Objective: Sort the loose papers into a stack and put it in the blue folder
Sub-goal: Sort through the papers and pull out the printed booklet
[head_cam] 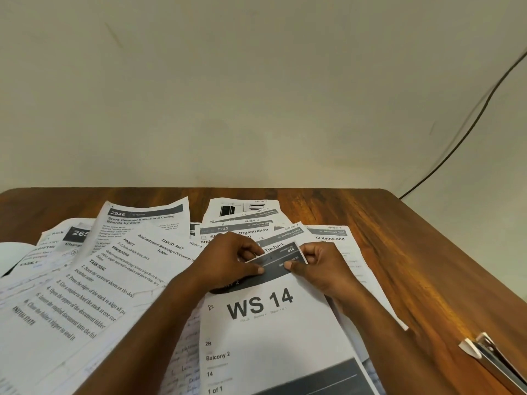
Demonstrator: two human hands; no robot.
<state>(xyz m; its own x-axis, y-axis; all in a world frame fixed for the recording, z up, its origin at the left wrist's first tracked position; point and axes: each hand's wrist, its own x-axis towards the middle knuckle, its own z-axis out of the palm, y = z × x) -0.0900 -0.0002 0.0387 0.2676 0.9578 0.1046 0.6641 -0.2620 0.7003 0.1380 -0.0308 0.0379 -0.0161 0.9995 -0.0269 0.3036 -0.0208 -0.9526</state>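
Note:
Loose printed papers (pixel 142 252) lie spread and overlapping across the wooden table (pixel 399 252). A sheet printed "WS 14" (pixel 271 332) lies on top near me. My left hand (pixel 228 260) and my right hand (pixel 322 266) both pinch its far top edge, thumbs on the dark header band. Under it lie more sheets, among them one headed "2723" (pixel 236 230) and one headed "2946" (pixel 142 220). No blue folder is in view.
A stapler (pixel 490 357) lies at the table's near right edge. A white object (pixel 14 255) shows at the far left, partly under papers. Bare wood runs along the right side. A dark cable (pixel 470 129) hangs on the wall behind.

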